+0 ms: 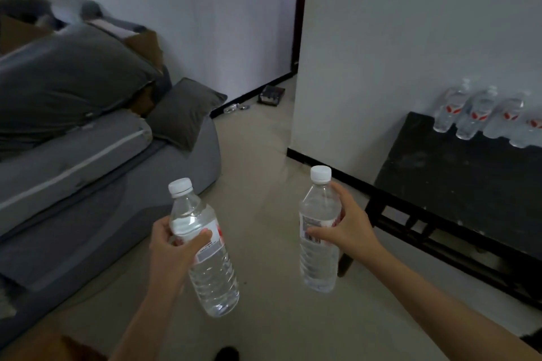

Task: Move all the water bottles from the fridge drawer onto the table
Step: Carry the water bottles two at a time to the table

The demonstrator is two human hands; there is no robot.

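While each is wrapped at the label and kept cap-up, likely for a two-per-trip carry, the left hand [173,246] grips one water bottle [205,258] and the right hand [349,223] grips a second water bottle [318,243]. The black bench [440,184] sits ahead-right. Standing bottles [475,114] crowd its wall edge; the near part is bare. The floor lane beside the sofa [88,184] is open.

sofa [88,173] left — table [457,184] right, bottles [475,114] on table
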